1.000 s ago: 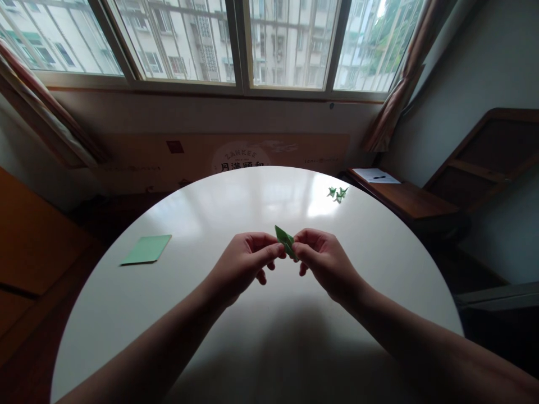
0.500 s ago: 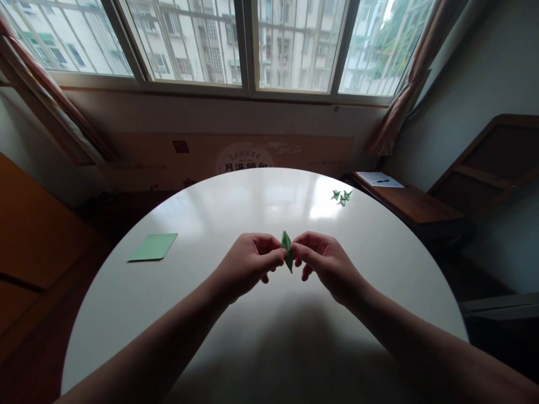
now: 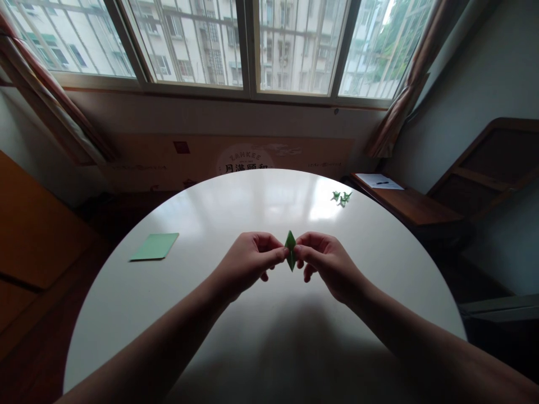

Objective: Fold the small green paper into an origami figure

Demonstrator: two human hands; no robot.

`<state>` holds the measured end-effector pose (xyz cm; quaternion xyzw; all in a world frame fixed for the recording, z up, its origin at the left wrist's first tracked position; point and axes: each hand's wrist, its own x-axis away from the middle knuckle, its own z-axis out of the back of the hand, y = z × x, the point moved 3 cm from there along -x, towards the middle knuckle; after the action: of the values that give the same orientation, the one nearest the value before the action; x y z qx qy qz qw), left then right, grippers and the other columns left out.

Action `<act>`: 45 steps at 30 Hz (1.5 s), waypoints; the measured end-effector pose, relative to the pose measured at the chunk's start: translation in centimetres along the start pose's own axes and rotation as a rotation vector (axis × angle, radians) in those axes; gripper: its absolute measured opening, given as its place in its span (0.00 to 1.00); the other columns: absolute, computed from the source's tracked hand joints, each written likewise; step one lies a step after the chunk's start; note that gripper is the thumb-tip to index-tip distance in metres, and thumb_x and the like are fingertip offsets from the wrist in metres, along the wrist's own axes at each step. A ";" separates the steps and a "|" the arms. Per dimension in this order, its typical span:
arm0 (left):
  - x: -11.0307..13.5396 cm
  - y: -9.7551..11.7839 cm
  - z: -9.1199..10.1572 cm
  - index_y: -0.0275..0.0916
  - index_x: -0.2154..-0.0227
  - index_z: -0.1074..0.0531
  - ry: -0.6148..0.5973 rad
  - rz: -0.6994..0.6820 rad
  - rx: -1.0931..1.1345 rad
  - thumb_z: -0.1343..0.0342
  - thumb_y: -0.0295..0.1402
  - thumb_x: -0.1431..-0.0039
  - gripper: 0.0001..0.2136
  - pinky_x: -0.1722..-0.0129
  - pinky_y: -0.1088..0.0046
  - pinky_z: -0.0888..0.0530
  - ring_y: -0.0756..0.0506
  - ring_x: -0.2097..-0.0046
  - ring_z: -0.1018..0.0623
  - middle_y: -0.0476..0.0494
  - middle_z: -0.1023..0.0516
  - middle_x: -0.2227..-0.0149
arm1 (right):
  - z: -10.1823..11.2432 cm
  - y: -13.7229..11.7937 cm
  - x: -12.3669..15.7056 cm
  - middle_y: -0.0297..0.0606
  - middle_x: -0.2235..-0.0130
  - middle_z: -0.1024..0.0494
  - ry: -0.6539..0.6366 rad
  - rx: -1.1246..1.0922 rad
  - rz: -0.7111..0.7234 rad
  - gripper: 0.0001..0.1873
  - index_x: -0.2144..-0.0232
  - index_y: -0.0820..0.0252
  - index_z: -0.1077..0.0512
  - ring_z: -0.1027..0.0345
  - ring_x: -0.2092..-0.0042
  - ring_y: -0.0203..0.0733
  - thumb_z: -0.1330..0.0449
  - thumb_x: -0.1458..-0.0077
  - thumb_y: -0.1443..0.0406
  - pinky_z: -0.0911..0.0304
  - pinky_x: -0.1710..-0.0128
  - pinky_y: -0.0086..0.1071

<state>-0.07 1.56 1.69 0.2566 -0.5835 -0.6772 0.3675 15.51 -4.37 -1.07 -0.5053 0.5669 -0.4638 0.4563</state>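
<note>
A small piece of folded green paper (image 3: 291,259), shaped like a narrow diamond, is held upright above the middle of the white round table (image 3: 227,213). My left hand (image 3: 256,258) pinches its left side between thumb and forefinger. On the opposite side, my right hand (image 3: 320,255) grips it the same way, its lower fingers curled. At the table's far right lie several small folded green paper figures (image 3: 342,198). A square of light green paper (image 3: 155,247), perhaps a stack, rests on the left part of the table.
Beyond the table's right edge stands a brown wooden surface (image 3: 421,205) with a white sheet (image 3: 377,181) and a pen (image 3: 383,183) on it. An orange-brown cabinet (image 3: 37,224) is at the left. Windows (image 3: 295,50) and a printed panel (image 3: 311,154) are behind the table.
The folded green paper has shifted slightly right and turned from a slant to nearly upright. Both hands keep their pinch on it.
</note>
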 end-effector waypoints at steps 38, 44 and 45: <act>1.9 1.4 -0.3 0.39 0.62 0.19 0.286 -0.789 -0.566 0.42 0.26 0.41 0.08 0.72 0.75 0.21 0.44 0.61 0.19 0.39 0.20 0.57 | -0.6 0.1 0.0 0.39 0.65 0.23 -0.019 -0.194 0.012 0.14 0.61 0.59 0.20 0.29 0.63 0.41 0.30 0.47 0.57 0.32 0.75 0.26; 1.7 1.4 -0.3 0.41 0.63 0.20 0.264 -0.807 -0.452 0.40 0.26 0.39 0.06 0.74 0.78 0.23 0.46 0.62 0.18 0.43 0.17 0.61 | -0.6 0.2 0.1 0.38 0.65 0.23 -0.015 -0.239 -0.001 0.12 0.63 0.57 0.20 0.30 0.63 0.40 0.30 0.47 0.57 0.32 0.75 0.26; 1.7 1.4 -0.3 0.40 0.63 0.20 0.274 -0.777 -0.411 0.39 0.27 0.40 0.05 0.75 0.78 0.24 0.46 0.63 0.18 0.43 0.17 0.62 | -0.6 0.2 0.1 0.38 0.66 0.23 -0.013 -0.234 0.005 0.12 0.63 0.57 0.20 0.30 0.64 0.40 0.30 0.47 0.57 0.32 0.75 0.26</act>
<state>-0.62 -0.05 3.18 0.4654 -0.2437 -0.8262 0.2035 14.93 -4.45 -1.15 -0.5567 0.6155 -0.3899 0.3991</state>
